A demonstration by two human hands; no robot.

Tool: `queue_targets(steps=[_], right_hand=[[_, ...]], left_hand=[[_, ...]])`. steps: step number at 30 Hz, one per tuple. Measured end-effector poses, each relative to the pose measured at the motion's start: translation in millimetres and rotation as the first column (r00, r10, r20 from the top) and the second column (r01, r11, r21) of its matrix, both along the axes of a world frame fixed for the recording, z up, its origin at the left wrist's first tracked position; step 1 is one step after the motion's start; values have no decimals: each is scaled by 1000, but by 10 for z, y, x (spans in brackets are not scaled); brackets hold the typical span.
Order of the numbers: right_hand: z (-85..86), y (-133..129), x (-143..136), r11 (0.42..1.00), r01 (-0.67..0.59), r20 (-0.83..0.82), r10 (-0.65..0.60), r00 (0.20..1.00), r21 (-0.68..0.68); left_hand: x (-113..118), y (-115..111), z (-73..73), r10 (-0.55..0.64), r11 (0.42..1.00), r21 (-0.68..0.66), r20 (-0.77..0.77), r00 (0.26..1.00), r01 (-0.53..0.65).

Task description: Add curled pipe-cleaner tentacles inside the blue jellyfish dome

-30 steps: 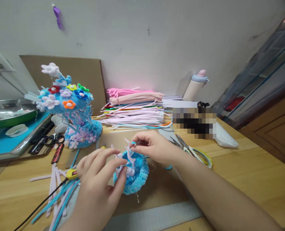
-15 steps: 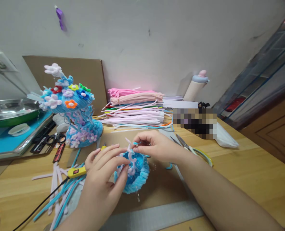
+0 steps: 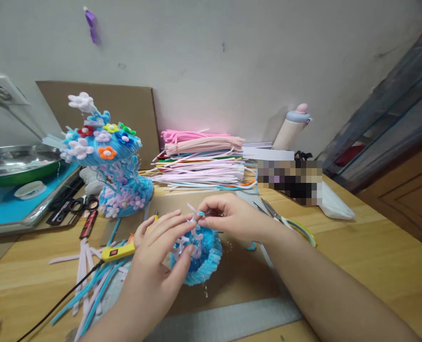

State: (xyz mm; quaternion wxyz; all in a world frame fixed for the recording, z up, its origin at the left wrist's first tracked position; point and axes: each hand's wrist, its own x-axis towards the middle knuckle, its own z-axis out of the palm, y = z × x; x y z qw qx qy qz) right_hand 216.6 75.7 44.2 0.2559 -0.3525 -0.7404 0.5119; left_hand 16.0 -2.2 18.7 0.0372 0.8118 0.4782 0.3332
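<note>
More thumb-forefinger spread now, left hand point(image 3: 158, 251) over blue fuzzy base point(image 3: 213, 260)

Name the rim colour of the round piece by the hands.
The rim is light blue, seen best in the head view.

We get soft, dim light, a faint shadow beside the bottle point(image 3: 288, 134), glints in the metal basin point(image 3: 18, 156); edges stretch, one patch point(image 3: 290, 183) is pixelated, and the blue ornament point(image 3: 212, 256) seems slightly blurred.
</note>
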Motion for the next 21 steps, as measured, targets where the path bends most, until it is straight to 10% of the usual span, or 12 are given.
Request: queue_targets(steps=[21], right_hand=[[-187, -7, -136, 993, 76, -76, -69, 995, 89]], left_hand=[[13, -37, 17, -8, 999, 53, 42, 999, 6]])
